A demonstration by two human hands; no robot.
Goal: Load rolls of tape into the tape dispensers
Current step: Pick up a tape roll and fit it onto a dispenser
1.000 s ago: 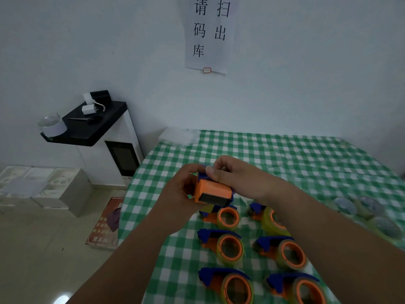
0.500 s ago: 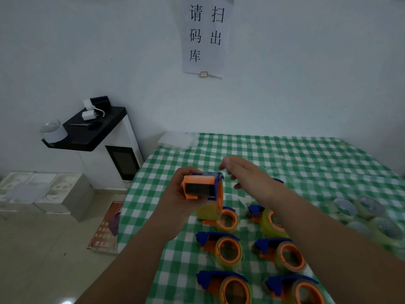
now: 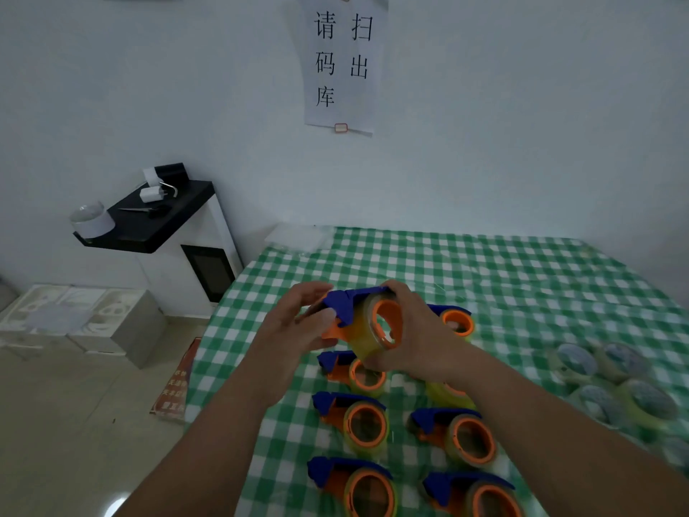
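Above the green checked table (image 3: 484, 266) I hold an orange and blue tape dispenser (image 3: 367, 322) loaded with a yellowish roll. My left hand (image 3: 298, 330) grips its blue and orange handle end. My right hand (image 3: 417, 341) curls round the roll side from the right. Several loaded dispensers (image 3: 363, 423) lie in two rows on the cloth below my hands. One more loaded dispenser (image 3: 456, 322) lies behind my right hand. Loose tape rolls (image 3: 611, 378) sit in a blurred cluster at the right.
A white cabinet with a black top (image 3: 167, 225) stands left of the table, small items on it. White boxes (image 3: 78, 322) sit on the floor farther left. A paper sign (image 3: 341, 65) hangs on the wall. The table's left edge runs just beside my left forearm.
The dispenser has been turned so its round roll side faces me. My right hand, which had let go and hovered open, has come back and taken hold of the roll side.
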